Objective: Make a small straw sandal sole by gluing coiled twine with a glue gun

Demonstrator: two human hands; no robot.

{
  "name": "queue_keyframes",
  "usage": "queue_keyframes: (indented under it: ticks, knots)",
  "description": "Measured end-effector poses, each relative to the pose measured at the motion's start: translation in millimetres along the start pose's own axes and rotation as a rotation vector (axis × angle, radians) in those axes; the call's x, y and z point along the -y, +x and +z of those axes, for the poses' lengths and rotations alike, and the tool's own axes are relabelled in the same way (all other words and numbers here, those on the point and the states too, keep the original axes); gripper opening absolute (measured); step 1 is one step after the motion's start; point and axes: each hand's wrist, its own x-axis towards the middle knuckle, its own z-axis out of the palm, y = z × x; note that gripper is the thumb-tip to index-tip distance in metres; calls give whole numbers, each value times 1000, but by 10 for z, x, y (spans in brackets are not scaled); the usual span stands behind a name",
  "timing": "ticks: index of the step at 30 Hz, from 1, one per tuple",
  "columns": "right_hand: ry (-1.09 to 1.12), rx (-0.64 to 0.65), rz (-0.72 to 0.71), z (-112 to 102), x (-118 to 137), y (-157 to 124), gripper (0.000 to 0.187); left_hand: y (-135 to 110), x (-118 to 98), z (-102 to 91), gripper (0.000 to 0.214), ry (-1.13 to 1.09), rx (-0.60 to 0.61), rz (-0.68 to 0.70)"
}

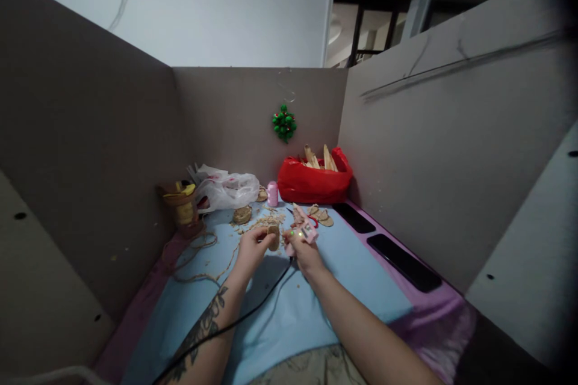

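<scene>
Between the fingertips of my left hand (253,248) is a small tan oval piece (273,238), held upright; its material is too small to tell. My right hand (303,254) grips a pink glue gun (309,231) with a black cable running back across my left forearm. The gun's nozzle is hard to make out, and I cannot tell whether it touches the oval piece. Beyond both hands, tan scraps (266,222) lie scattered. Red-handled scissors (312,220) are partly behind the gun, near several flat tan ovals (323,216).
A twine coil (242,214) and loose twine (198,278) lie left. Behind stand a clear plastic bag (232,189), a pink container (272,194) and a red bag (313,185) of pale strips. Two black phones (404,261) rest right; a brown pot (187,219) stands left. Grey panels surround the table.
</scene>
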Motion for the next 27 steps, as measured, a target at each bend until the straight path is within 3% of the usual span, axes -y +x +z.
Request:
queue_keyframes:
  ticks: [5, 8, 13, 20, 27]
  knots:
    - [-1, 156, -53, -52, 108, -86, 37, 8, 53, -40, 20, 177, -243, 114]
    - [-126, 278, -79, -73, 189, -158, 41, -3, 56, -51, 21, 280, -308, 172]
    - [-335, 368, -170, -69, 264, -201, 51, -26, 34, -41, 22, 351, -298, 219]
    - [-590, 349, -357, -98, 192, -148, 27, -46, 8, -23, 26, 364, -269, 238]
    - [-699, 299, -426, -94, 163, -137, 16, -59, -34, -18, 27, 350, -271, 230]
